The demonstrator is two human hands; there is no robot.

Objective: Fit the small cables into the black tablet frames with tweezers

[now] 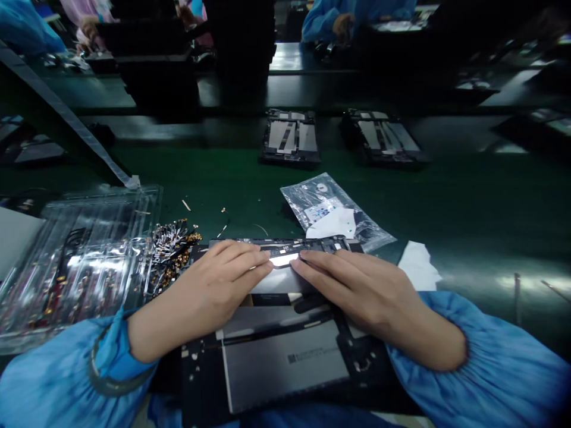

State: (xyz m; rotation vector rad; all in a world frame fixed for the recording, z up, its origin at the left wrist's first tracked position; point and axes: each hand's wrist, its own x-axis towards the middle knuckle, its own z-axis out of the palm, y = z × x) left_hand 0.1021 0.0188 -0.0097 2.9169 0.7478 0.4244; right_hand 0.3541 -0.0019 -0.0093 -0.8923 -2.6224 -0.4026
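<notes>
An opened black tablet chassis (276,362) with a grey battery panel lies in front of me on the green belt. My left hand (209,291) lies flat on its upper part, fingers stretched out and pressed together toward the middle. My right hand (357,288) mirrors it from the right, fingers extended and pressing down. The fingertips of both hands nearly meet at a small bright strip (284,259) near the chassis's far edge. Both wrists are in blue sleeves.
A clear plastic tray (75,261) of small parts sits at left, with a pile of gold flex connectors (172,252) beside it. A plastic bag (334,211) and white paper (417,264) lie right. Two more chassis (289,137) (383,137) rest farther on the belt. Other workers sit beyond.
</notes>
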